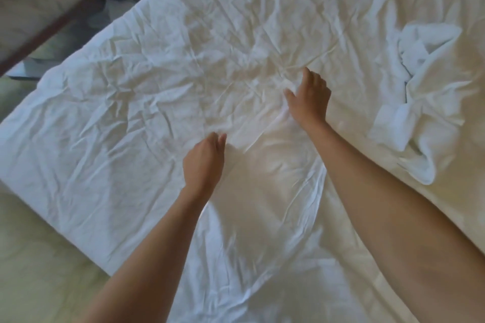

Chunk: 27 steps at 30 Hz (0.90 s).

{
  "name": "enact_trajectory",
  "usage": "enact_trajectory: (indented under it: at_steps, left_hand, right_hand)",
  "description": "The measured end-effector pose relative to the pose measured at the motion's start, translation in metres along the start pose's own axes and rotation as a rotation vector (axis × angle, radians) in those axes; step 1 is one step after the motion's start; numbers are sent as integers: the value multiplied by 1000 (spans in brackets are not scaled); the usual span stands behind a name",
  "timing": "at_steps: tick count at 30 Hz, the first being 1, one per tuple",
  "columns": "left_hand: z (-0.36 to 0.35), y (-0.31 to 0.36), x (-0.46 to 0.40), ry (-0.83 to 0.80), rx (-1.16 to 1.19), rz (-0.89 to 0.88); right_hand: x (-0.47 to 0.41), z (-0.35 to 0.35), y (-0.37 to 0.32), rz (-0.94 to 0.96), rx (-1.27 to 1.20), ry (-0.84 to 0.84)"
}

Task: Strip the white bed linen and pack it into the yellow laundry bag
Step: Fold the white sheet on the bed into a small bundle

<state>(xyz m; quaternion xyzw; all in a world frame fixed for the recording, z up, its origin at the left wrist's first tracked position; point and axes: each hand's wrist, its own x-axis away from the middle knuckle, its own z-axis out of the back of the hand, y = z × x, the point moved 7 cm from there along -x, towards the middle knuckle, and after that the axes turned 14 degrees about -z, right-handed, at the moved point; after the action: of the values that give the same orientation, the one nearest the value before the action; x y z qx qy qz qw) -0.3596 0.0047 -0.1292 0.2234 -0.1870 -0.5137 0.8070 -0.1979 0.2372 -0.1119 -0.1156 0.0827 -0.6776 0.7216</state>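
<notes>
Across the whole frame, crumpled white sheet [147, 102] under both hands, right hand [309, 97] at centre pinching a fold, left hand [203, 162] just below it, fingers curled into the fabric, bundled white linen [430, 102] at right.

Matt, heavily creased white cotton-like sheet [162, 81]; thicker, softer, fluffy-looking white towel [430, 92] cloth.

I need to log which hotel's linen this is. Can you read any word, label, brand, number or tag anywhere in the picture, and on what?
None. The white bed sheet shows only creases, with no tag or print in view. The bundled white towel at the right shows no label. Neither the left hand nor the right hand bears any writing.
</notes>
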Motion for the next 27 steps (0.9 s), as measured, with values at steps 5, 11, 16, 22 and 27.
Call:
enact_trajectory:
  at_steps: [5,11,16,22,27]
  left_hand:
    - [-3,-30,56,-47,-35,97]
    - [0,-50,114,-100,-149,91]
    - [4,-75,141,-127,-117,29]
    - [29,-91,98,-113,-143,-74]
    - [35,-97,88,-151,-182,-97]
  right_hand:
    - [95,-35,-14,138,-100,-86]
    - [195,-58,-15,39,-93,-79]
    - [239,-66,-24,39,-64,-129]
    - [225,-75,-34,148,59,-192]
    - [220,-63,-34,101,71,-227]
